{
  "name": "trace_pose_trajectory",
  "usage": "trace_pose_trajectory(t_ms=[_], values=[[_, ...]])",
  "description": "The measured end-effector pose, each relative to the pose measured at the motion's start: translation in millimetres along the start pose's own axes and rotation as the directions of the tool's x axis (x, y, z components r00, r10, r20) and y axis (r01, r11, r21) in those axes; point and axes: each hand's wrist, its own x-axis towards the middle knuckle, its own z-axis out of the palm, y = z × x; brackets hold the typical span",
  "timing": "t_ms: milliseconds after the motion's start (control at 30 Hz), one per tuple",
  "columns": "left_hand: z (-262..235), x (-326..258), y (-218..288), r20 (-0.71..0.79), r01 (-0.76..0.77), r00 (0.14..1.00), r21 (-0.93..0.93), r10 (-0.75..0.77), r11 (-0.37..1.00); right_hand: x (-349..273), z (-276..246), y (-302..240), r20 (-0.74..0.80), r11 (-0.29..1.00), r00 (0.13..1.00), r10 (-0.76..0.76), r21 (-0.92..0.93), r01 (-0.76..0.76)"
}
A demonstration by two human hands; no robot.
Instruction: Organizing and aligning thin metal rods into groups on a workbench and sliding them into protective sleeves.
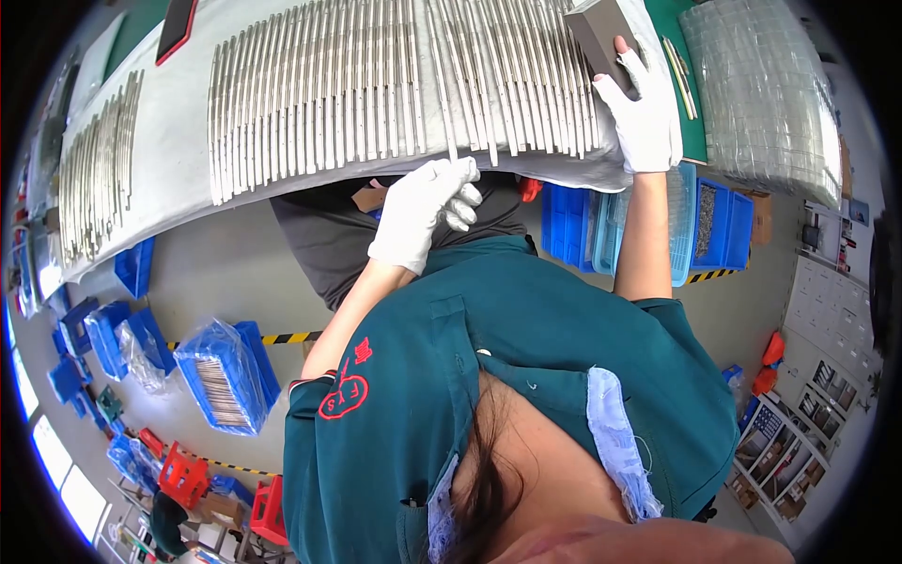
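Your left hand (425,209), in a white fabric glove, sits at the near edge of the pale grey mat (178,169). Its fingers are curled, thumb and forefinger pinched on the near end of one thin metal rod (442,85) that lies tilted across the row. That rod is slim, straight and dull silver, and crosses its neighbours at a slight angle.

The metal rods (319,94) lie side by side in a long close row across the mat, all narrow with a brushed sheen. A second, smaller group of rods (99,160) lies at the left end of the mat.

Your right hand (644,113), also gloved in white, is raised with the forearm bare and extended. Its fingers are wrapped round a grey rectangular block (601,33), flat-faced and matt, held over the right end of the row.

A ribbed clear plastic bundle (766,103) lies to the right. Blue plastic crates (723,221) stand beside it.
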Motion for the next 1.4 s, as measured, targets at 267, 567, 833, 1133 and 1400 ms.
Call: trace_pose_trajectory(t_ms=[267,567,833,1133,1400], values=[[-8.0,0.7,-2.3,0.144,0.157,0.982,-0.267,-0.122,0.951,0.4,-2.2,-8.4,0.023,0.994,0.997,0.069,0.080,-0.070],[-17.1,5.1,-13.3,0.340,0.235,0.937,-0.430,-0.085,0.872,0.9,-1.5,-3.9,0.015,1.000,1.000,-0.003,0.005,0.003],[-11.2,-10.9,-3.2,0.233,0.047,0.972,-0.136,-0.014,0.990,6.5,-14.0,-55.3,0.312,0.935,0.882,-0.354,0.114,0.335],[-4.2,-14.0,-2.0,0.285,0.115,0.957,-0.183,-0.060,0.976,12.7,1.4,-92.5,0.372,0.777,0.689,-0.622,0.399,0.486],[-0.9,-10.6,-1.7,0.287,0.163,0.951,-0.158,-0.112,0.974,15.0,5.8,-99.7,0.393,0.778,0.672,-0.627,0.343,0.525]])
